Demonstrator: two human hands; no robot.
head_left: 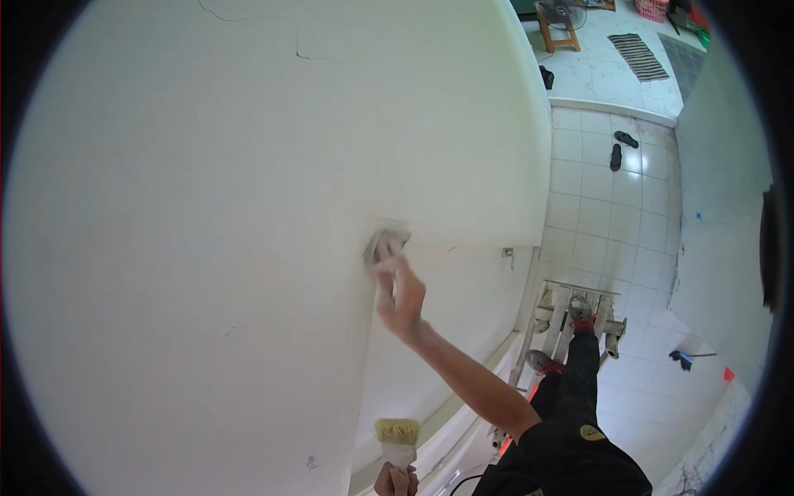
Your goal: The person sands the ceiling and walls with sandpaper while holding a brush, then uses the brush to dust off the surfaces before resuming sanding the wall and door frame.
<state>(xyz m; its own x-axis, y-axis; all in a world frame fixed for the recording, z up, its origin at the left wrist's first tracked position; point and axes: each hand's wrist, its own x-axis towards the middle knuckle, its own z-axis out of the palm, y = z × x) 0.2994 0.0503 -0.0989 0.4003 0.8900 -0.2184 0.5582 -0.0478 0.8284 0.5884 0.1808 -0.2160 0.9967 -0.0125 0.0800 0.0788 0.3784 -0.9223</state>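
My right hand (401,302) reaches out to the pale wall (207,207) and presses a greyish flat pad (385,246) against it, near the corner where a recessed section begins. Motion blurs the pad and the fingertips, so its exact kind is unclear. At the bottom edge, my left hand (395,481) is closed round the handle of a wide brush (398,438), whose yellowish bristles point up. The brush is apart from the right hand. Thin cracks and small dark marks show on the wall.
My feet stand on a narrow slatted platform (562,331) above the tiled floor (604,215). A metal fitting (508,253) sits at the recess edge. Beyond are dark sandals (616,157), a striped mat (638,57), a stool (560,37) and a fan. Another wall (719,207) stands at right.
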